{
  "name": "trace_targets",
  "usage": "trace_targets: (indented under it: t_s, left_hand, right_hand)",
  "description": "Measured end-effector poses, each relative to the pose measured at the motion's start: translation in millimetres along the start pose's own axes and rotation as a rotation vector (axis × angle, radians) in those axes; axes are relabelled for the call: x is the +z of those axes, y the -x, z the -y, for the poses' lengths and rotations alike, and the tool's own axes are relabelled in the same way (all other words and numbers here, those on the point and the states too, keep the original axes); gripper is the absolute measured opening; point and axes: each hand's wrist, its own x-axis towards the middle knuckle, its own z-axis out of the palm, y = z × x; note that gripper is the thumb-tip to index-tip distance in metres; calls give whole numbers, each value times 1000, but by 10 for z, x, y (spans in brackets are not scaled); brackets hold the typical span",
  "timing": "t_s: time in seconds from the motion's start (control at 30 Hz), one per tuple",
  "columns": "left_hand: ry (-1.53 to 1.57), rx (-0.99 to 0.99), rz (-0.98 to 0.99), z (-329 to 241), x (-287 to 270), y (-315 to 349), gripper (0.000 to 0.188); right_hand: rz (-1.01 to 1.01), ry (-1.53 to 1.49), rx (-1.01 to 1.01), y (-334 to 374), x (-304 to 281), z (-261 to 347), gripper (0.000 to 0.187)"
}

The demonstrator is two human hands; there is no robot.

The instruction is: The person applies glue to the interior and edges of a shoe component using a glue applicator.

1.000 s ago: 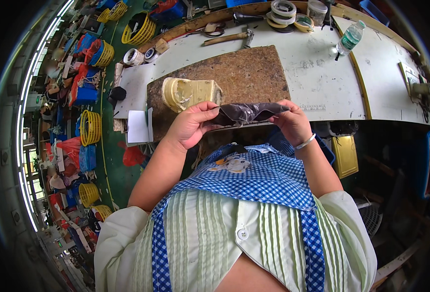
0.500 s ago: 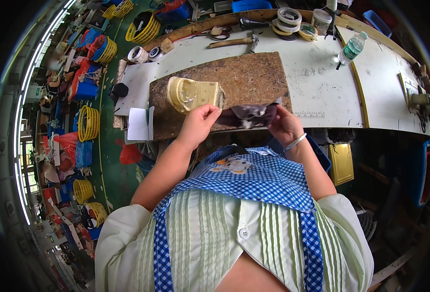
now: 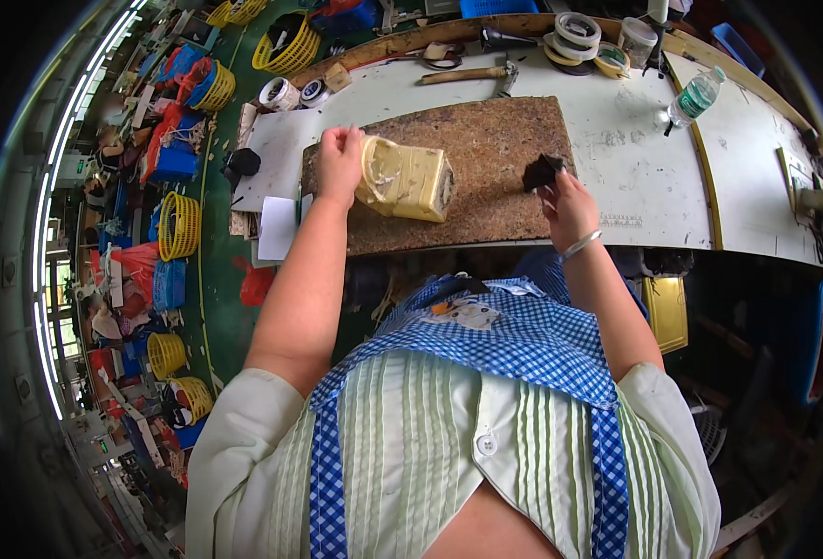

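Pinched in nearly closed fingers of right hand (image 3: 570, 207): dark crumpled piece (image 3: 542, 173), above brown board's (image 3: 514, 130) right side. Beside cream container (image 3: 411, 179): left hand (image 3: 340, 170) with bunched fingers; cannot tell if gripping anything. Beyond: 1 hammer (image 3: 467, 74).

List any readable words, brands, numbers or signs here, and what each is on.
None can be quoted; all print is too small or blurred:
Bottle: green label, lettering too small to read.
Ruler: fine marks, too small to read.
Elsewhere, no legible text.
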Motion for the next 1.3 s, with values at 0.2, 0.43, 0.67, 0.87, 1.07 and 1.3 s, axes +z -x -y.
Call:
trace_targets:
  t_s: [0.2,0.43,0.67,0.87,1.07,1.3]
  left_hand:
    - [-212,-182,205,-186,91,-584,27]
    - [-267,-224,255,-116,342,-957,29]
    - [-423,-145,258,-133,526,-957,34]
    - [-522,-62,233,-200,521,-844,35]
    - [-572,-56,234,-230,458,-697,31]
    - [-588,14,216,-233,404,-539,31]
  right_hand:
    - [73,-107,-6,-33,413,60,18]
    - [330,30,-305,-102,781,-40,18]
    - [356,804,-832,-266,1073,-122,25]
    - [504,1479,-1125,-292,1484,36,34]
    - [498,1841,-1096,-227,1700,117,20]
    - [453,2078,-1083,-41,1848,139,19]
